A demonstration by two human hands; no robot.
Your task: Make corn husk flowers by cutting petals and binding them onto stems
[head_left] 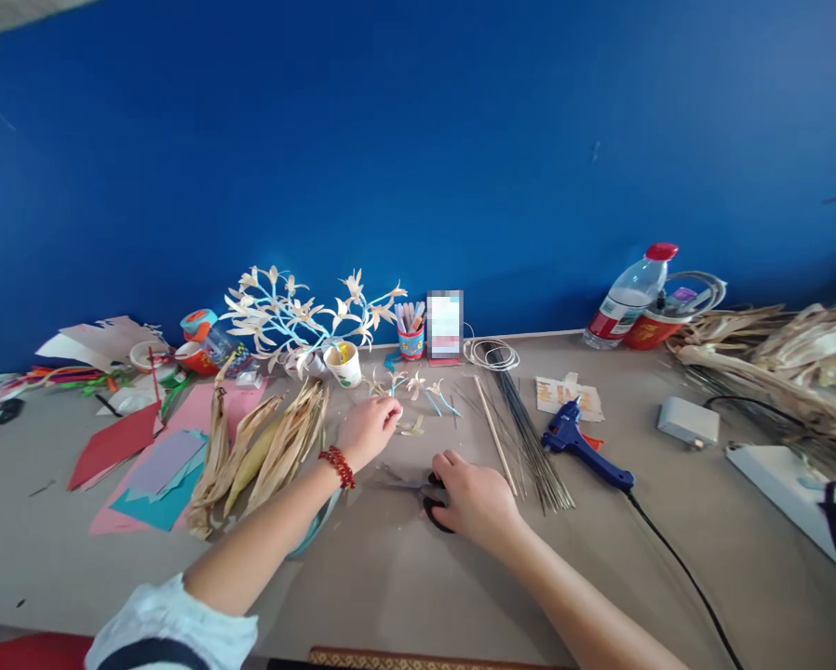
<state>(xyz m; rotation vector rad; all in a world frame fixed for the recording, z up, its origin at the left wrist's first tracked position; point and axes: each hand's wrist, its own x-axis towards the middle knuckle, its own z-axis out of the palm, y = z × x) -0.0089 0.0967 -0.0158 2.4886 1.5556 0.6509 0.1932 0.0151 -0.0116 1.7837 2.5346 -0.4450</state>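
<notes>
My right hand (479, 493) is closed at the black handles of a pair of scissors (410, 484), whose blades point left over the table. Reaching forward, my left hand (370, 428) has its fingers curled together; what they hold, if anything, is hidden. Just beyond it lie small pale husk flowers (432, 386) with light-blue stems. A scrap of husk (412, 426) rests right of the left fingertips. Partly under my left forearm is a roll of blue tape (315, 530).
Dried corn husks (289, 447) and coloured paper (114, 447) lie left. Husk flowers stand in a paper cup (343, 366). Right are thin wires (535, 442), a wooden stick (494, 433), a blue glue gun (586, 447) with cord and a power strip (785, 493). A bottle (627, 298) stands behind.
</notes>
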